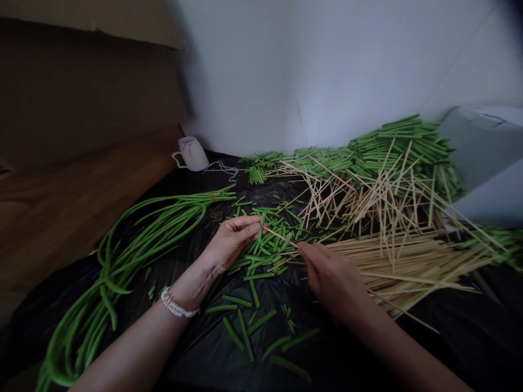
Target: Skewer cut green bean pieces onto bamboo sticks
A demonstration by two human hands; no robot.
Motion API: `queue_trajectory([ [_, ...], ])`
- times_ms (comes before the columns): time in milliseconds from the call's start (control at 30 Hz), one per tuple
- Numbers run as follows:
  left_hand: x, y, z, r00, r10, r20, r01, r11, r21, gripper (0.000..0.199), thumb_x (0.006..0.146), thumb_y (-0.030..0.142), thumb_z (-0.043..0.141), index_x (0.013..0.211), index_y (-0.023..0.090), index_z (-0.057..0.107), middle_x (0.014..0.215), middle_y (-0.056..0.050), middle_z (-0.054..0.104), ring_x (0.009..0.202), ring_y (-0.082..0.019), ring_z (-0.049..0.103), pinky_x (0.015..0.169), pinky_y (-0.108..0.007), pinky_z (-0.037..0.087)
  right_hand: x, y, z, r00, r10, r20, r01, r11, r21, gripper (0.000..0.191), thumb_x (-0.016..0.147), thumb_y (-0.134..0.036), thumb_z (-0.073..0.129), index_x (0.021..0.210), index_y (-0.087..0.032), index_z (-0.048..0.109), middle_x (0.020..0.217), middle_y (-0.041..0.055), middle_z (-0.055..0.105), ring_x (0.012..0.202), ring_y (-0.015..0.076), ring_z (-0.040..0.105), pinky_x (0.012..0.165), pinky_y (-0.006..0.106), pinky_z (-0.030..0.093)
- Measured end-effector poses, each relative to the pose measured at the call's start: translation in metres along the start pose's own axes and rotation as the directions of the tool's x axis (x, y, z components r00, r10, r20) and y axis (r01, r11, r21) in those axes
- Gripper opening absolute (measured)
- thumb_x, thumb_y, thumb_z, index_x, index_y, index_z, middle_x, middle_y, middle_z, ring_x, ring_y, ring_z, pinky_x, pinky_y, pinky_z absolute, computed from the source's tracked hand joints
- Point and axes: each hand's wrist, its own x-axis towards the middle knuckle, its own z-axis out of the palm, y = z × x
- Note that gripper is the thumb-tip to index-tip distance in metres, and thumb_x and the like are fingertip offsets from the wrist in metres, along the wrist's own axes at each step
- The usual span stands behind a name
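Between the fingertips of my left hand (pixel 239 234) is a short cut piece of green bean (pixel 262 227), held roughly upright. My right hand (pixel 329 272) pinches a thin wooden skewer (pixel 281 236), whose far end meets the bean piece at my left fingers. Beneath both hands lies a loose pile of cut bean pieces (pixel 261 256). More cut pieces (pixel 245 332) are scattered nearer to me. Beside my right hand is a pile of bare skewers (pixel 400 261).
Long whole beans (pixel 110 261) lie at the left. A white mug (pixel 192 154) stands at the back left beside thin string (pixel 224 170). Skewered bean rows (pixel 400 147) are stacked at the back right, against a pale wall (pixel 286 71). Black plastic sheeting (pixel 196 354) covers the surface.
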Motion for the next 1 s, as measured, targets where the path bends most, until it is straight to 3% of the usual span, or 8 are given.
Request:
queue_trajectory([
  [167, 0.0, -0.001, -0.003, 0.998, 0.029, -0.05, -0.021, 0.99, 0.141, 0.026, 0.059, 0.025, 0.084, 0.083, 0.018, 0.076, 0.079, -0.003, 0.075, 0.069, -0.011, 0.065, 0.071, -0.022, 0.049, 0.0, -0.003, -0.002, 0.999, 0.023, 0.038, -0.021, 0.999, -0.05, 0.027, 0.088, -0.01, 0.043, 0.1, -0.019, 0.065, 0.085, 0.0055, 0.068, 0.074, 0.0185, 0.063, 0.064, 0.026, 0.043],
  [400, -0.002, -0.001, 0.0, 0.997, 0.074, -0.033, -0.06, 0.951, 0.304, 0.026, 0.063, 0.029, 0.081, 0.086, 0.018, 0.076, 0.084, -0.005, 0.075, 0.072, -0.013, 0.064, 0.073, -0.024, 0.049, 0.0, -0.003, 0.001, 0.995, 0.043, 0.092, -0.041, 0.999, -0.022, 0.029, 0.087, -0.009, 0.042, 0.102, -0.019, 0.065, 0.083, 0.0047, 0.067, 0.075, 0.0184, 0.063, 0.066, 0.026, 0.044],
  [533, -0.004, 0.003, 0.006, 0.996, 0.084, -0.011, -0.079, 0.968, 0.238, 0.026, 0.066, 0.03, 0.079, 0.088, 0.018, 0.074, 0.076, -0.003, 0.073, 0.068, -0.011, 0.062, 0.068, -0.021, 0.047, -0.001, 0.001, 0.005, 1.0, 0.016, 0.018, -0.016, 0.999, 0.038, 0.029, 0.089, -0.009, 0.041, 0.105, -0.018, 0.063, 0.088, 0.0066, 0.068, 0.084, 0.0184, 0.063, 0.074, 0.027, 0.046],
  [700, -0.005, 0.005, 0.007, 0.998, 0.026, 0.052, -0.031, 0.994, 0.101, 0.018, 0.068, 0.028, 0.078, 0.08, 0.015, 0.073, 0.072, -0.002, 0.069, 0.069, -0.01, 0.061, 0.067, -0.021, 0.046, -0.001, 0.003, 0.01, 0.995, -0.019, -0.095, 0.024, 0.998, 0.058, 0.024, 0.091, -0.013, 0.041, 0.106, -0.017, 0.06, 0.086, 0.0064, 0.068, 0.076, 0.0175, 0.063, 0.067, 0.027, 0.045],
  [933, -0.006, 0.007, 0.007, 0.998, -0.066, 0.011, 0.066, 0.997, -0.031, 0.018, 0.061, 0.021, 0.083, 0.074, 0.014, 0.073, 0.071, -0.002, 0.069, 0.067, -0.01, 0.062, 0.068, -0.022, 0.048, -0.003, -0.002, 0.004, 0.971, -0.142, -0.193, 0.11, 0.98, -0.167, 0.024, 0.088, -0.005, 0.039, 0.092, -0.017, 0.059, 0.072, 0.0032, 0.062, 0.058, 0.015, 0.056, 0.055, 0.027, 0.034],
  [1000, -0.007, 0.008, 0.008, 0.998, -0.061, 0.023, 0.062, 0.998, -0.029, 0.017, 0.06, 0.021, 0.083, 0.073, 0.013, 0.073, 0.069, -0.002, 0.069, 0.067, -0.01, 0.061, 0.068, -0.022, 0.048, -0.004, -0.002, 0.003, 0.975, -0.143, -0.172, 0.117, 0.982, -0.15, 0.025, 0.088, -0.005, 0.037, 0.09, -0.017, 0.059, 0.07, 0.0028, 0.061, 0.057, 0.0152, 0.055, 0.054, 0.027, 0.032],
])
